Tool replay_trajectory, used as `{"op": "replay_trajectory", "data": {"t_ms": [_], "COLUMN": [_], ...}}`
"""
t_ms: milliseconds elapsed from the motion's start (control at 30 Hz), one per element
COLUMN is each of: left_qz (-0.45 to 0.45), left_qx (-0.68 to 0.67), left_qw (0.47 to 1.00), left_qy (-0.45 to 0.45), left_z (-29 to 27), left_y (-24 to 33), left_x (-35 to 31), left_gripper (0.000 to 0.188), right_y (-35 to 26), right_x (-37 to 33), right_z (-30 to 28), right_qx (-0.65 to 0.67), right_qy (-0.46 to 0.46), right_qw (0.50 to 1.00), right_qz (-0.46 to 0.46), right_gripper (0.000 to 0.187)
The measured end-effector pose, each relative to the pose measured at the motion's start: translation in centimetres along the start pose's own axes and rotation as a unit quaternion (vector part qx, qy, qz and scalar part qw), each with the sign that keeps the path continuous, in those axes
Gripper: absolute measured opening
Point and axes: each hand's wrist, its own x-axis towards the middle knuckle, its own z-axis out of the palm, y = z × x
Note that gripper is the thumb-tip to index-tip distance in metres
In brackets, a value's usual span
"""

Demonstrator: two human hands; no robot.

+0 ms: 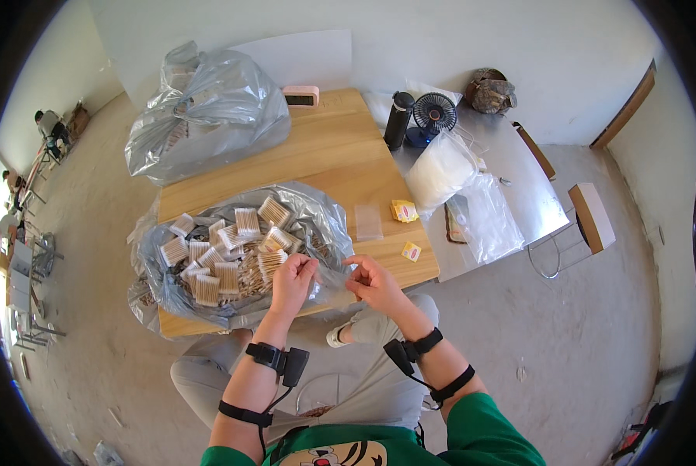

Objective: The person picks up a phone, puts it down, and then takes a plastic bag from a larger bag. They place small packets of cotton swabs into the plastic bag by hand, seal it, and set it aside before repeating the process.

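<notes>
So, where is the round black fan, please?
In the head view, the fan stands upper right of centre on the silver metal table, beside the black cylindrical flask.

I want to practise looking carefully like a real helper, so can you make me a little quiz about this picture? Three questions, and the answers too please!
1. True or false: the grey plastic bag around the cotton swab bundles is tied shut.
2. Fill in the missing words: the tall black bottle stands right beside a small ____.
3. Which of the person's hands is nearer the swabs, left or right?

Key:
1. False. The bag is open, with the swabs showing inside.
2. Desk fan.
3. The left hand.
</notes>
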Motion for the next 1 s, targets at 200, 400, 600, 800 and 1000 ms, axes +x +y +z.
{"op": "replay_trajectory", "data": {"t_ms": [200,400,600,800,1000], "left_qz": [-0.012,-0.046,0.069,0.005,-0.04], "left_qx": [0.065,0.11,0.298,0.394,0.466], "left_qw": [0.984,0.969,0.882,0.834,0.828], "left_qy": [0.162,0.215,0.358,0.387,0.31], "left_z": [-3.7,-7.1,-12.4,-16.0,-15.8], "left_y": [-2.0,-2.0,-4.4,-4.2,-4.6], "left_x": [0.0,-2.9,-5.5,-6.6,-6.5], "left_gripper": [0.017,0.016,0.012,0.037,0.063], "right_y": [3.1,7.0,8.3,6.4,3.4], "right_x": [2.9,7.9,7.7,6.1,4.2], "right_z": [-3.9,-6.0,-6.3,-5.2,-2.0], "right_qx": [0.119,0.105,-0.375,-0.48,-0.351], "right_qy": [0.28,0.364,0.279,0.325,0.344], "right_qw": [0.952,0.92,0.878,0.813,0.869], "right_qz": [0.02,0.1,0.104,0.055,-0.056], "right_gripper": [0.011,0.013,0.031,0.024,0.02]}}
